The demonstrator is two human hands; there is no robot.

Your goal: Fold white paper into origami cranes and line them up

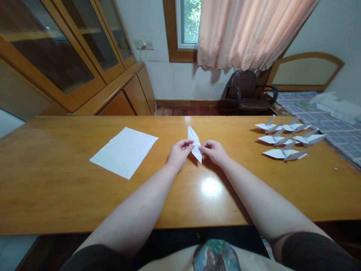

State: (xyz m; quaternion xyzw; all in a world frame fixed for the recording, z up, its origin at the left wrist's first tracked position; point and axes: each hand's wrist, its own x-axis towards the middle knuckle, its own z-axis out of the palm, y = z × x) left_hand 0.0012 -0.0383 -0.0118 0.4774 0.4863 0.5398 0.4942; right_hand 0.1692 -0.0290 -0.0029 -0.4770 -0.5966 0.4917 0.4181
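A folded white paper (194, 136), long and pointed at both ends, is held between my two hands just above the table. My left hand (180, 152) pinches it at its left side, thumb and fingers near the middle. On the opposite edge, my right hand (213, 151) grips it with thumb and forefinger. Off to the left lies a flat white sheet of paper (124, 152) with faint creases. Several finished paper cranes (284, 153) stand in rows at the right side of the table.
The wooden table (64, 195) has a glossy top with a light reflection near its front. Beyond its far edge stand a brown armchair (245, 90) and a bed (316, 113) with a checked cover. A glass-fronted cabinet (109, 82) is at the left.
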